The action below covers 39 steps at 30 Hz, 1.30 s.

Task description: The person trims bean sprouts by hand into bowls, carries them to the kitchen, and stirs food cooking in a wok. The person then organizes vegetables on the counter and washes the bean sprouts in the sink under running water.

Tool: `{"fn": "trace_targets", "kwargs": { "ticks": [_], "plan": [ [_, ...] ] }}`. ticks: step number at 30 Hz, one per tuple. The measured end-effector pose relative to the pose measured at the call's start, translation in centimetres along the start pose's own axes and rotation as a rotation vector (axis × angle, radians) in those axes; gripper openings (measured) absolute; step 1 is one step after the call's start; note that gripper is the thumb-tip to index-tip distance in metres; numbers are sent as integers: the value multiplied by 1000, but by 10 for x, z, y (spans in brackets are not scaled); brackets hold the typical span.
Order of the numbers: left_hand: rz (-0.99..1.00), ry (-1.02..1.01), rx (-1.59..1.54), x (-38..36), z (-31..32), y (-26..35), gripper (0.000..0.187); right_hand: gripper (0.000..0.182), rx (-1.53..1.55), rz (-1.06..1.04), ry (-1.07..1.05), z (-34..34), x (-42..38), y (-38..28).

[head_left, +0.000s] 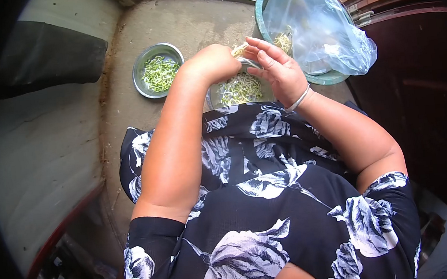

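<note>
My left hand (212, 63) is closed around a small bunch of bean sprouts (239, 50), whose pale ends stick out toward the right. Facing it, my right hand (279, 74) has its fingers stretched out and slightly apart, the fingertips close beside the bunch. A silvery bangle circles the right wrist. Beneath both hands is a metal bowl (210, 99) with more sprouts (241, 88) in it, its upper part hidden by the hands. To the left, a second metal bowl (137, 81) holds greener sprouts (160, 73).
At the upper right stands a green bucket (260, 15) with a clear plastic bag (311, 18) over it and pale sprouts (282, 42) inside. A wall (50, 129) runs along the left, with a dark sheet-like piece (51, 56) on it. A brown door (417, 88) is at the right.
</note>
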State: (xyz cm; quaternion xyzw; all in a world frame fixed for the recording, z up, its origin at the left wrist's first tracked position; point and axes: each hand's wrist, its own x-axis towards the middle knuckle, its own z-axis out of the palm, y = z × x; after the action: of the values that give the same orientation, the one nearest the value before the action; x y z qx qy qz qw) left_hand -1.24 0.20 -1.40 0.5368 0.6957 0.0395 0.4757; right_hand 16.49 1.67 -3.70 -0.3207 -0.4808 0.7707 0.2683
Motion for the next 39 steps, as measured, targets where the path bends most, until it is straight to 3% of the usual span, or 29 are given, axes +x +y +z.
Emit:
{"fn": "trace_targets", "kwargs": {
  "ticks": [3, 5, 7, 8, 9, 10, 12, 15, 19, 22, 26, 32, 35, 38, 39],
  "plan": [
    [-91, -22, 19, 2, -3, -11, 21, 30, 0, 202, 248, -21, 9, 22],
    [-88, 0, 25, -4, -6, -12, 26, 28, -188, 538, 136, -43, 24, 50],
    [-81, 20, 31, -6, -6, -15, 32, 26, -553, 797, -190, -59, 42, 85],
    [-55, 46, 3, -4, -5, -19, 25, 30, -865, 812, -366, -64, 50, 104],
    [-30, 70, -26, -2, -3, -22, 19, 28, -1241, 689, -612, -71, 59, 128],
    [-34, 69, -31, -2, -3, -25, 19, 28, -1241, 692, -617, -79, 67, 162],
    [-3, 121, -70, -1, -2, -28, 21, 26, -1855, 692, -949, -84, 77, 203],
    [22, 152, 24, -2, -4, -36, 24, 28, -1679, 824, -660, -87, 53, 231],
    [-107, 48, -59, -4, -8, -42, 25, 28, -1698, 817, -803, -80, 27, 226],
    [-120, 82, -53, -3, -9, -46, 23, 37, -1599, 753, -552, -83, 32, 231],
    [-77, 127, -12, 2, -4, -55, 18, 38, -1617, 694, -565, -88, 38, 228],
    [-80, 160, -40, 6, -2, -54, 17, 33, -1557, 780, -711, -93, 33, 263],
    [-193, 27, 0, 5, -9, -44, 24, 31, -1624, 714, -679, -85, 34, 272],
    [-174, 30, -6, 6, -6, -48, 25, 29, -1429, 679, -660, -82, 40, 272],
    [-141, 81, -2, 6, -4, -50, 21, 28, -1250, 625, -506, -80, 42, 272]
  ]
}}
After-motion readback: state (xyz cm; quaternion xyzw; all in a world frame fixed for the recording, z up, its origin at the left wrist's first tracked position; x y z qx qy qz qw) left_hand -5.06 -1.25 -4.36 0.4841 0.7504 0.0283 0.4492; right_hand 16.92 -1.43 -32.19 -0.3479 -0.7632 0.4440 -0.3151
